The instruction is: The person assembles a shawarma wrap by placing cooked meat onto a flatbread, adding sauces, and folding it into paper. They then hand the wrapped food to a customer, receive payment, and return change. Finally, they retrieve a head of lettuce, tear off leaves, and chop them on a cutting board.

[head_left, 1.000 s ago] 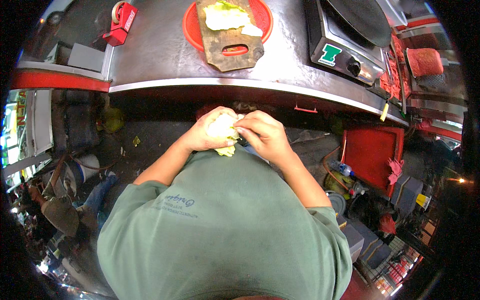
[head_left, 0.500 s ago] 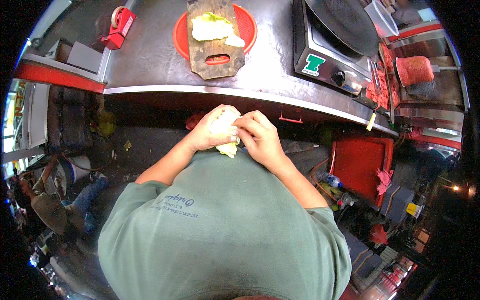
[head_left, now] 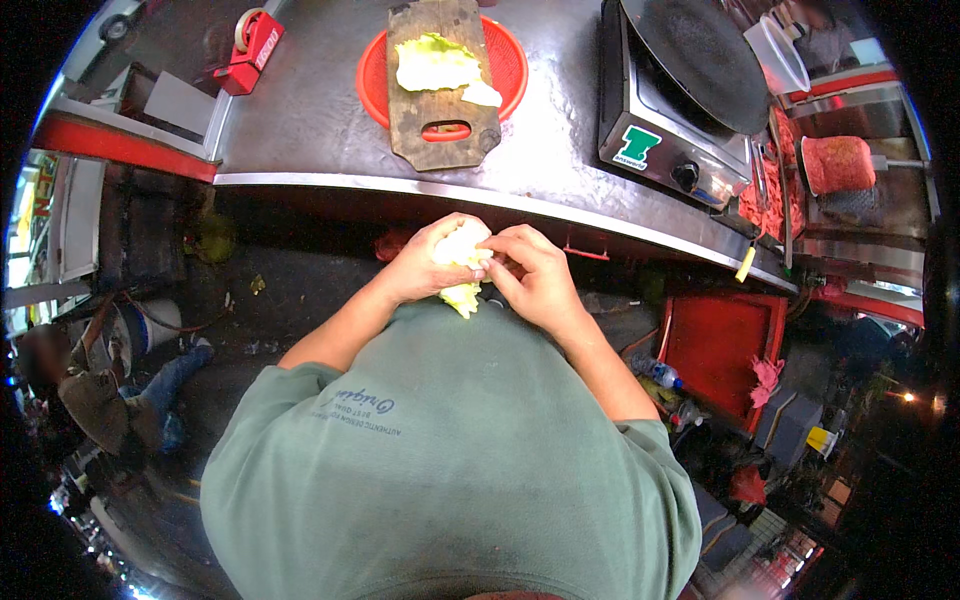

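Observation:
Close in front of my shirt, my left hand (head_left: 416, 268) is wrapped round a pale green and white leafy vegetable (head_left: 461, 250), cabbage or lettuce by its look. A yellow-green leaf end hangs out below the fingers. My right hand (head_left: 543, 283) pinches the vegetable's right side between thumb and fingers. Beyond the hands, a worn wooden cutting board (head_left: 440, 155) lies across a red plastic basket (head_left: 511, 65) on the metal counter. Loose leaves (head_left: 436, 65) of the same pale green kind rest on the board, with a smaller torn piece (head_left: 482, 95) beside them.
The steel counter's front edge (head_left: 400, 186) runs just beyond my hands. At right stand a burner (head_left: 650, 165) with a black round pan (head_left: 700, 60) and a yellow-handled tool (head_left: 745, 264). A red tape dispenser (head_left: 252, 55) is far left. Someone (head_left: 110, 400) sits at left.
The view has shifted slightly, so the counter and board appear a little lower and further right. Both hands keep their hold on the leafy vegetable; the right fingers have moved only slightly.

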### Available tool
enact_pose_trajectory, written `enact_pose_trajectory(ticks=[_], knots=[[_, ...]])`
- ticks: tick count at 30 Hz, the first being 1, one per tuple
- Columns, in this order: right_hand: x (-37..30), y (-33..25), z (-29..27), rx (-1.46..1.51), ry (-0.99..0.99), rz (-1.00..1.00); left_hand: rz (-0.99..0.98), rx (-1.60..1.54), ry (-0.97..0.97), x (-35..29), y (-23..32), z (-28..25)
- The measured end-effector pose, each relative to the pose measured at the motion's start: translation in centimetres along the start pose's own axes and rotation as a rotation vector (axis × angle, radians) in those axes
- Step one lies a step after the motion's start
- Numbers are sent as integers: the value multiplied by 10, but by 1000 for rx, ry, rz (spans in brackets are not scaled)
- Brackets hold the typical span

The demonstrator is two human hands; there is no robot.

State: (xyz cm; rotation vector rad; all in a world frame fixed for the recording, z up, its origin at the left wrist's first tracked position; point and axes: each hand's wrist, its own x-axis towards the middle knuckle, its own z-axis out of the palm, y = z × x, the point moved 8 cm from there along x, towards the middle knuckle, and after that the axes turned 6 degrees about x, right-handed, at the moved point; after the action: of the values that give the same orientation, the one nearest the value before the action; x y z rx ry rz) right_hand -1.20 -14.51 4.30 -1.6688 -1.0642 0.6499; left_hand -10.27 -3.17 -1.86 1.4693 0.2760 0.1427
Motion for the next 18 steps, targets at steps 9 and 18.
enact_pose_trajectory(ticks=[9, 18], knots=[[-5, 48, 45, 921, 242, 390, -64, -116, 24, -3, -7, -24], [-14, 49, 50, 1072, 87, 316, -170, -485, 35, -23, -36, -60]])
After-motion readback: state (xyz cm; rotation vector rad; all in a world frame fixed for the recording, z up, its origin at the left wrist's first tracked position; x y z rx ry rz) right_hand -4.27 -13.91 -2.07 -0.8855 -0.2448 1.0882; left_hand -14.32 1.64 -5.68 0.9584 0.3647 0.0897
